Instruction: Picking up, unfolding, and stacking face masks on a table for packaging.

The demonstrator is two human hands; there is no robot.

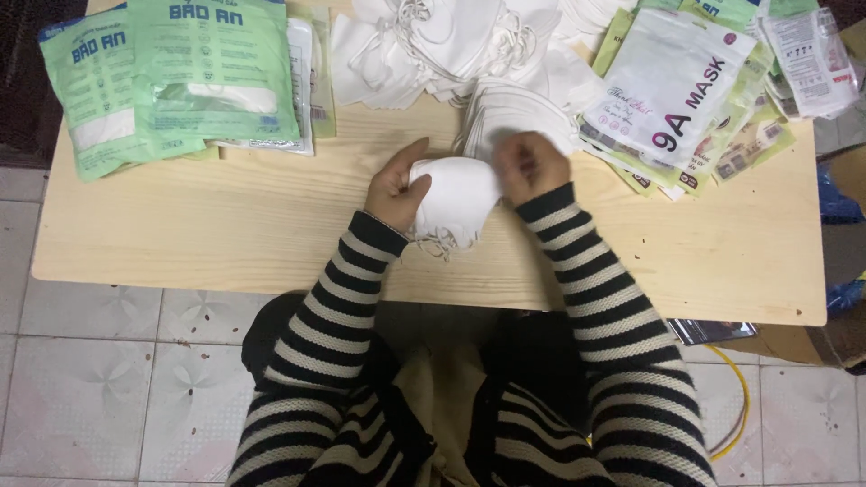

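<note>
Between two hands (397,188) (530,167), one white mask (456,203)

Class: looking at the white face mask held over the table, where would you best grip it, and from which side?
Grip the white mask at its two side edges, one from each side, as the left hand and right hand do: it is soft, folded, with ear loops dangling below.

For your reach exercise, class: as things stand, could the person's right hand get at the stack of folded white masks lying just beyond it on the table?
Probably yes. The right hand sits just in front of the stack of folded white masks, with nothing between them. However, it now grips a white mask together with the left hand.
</note>
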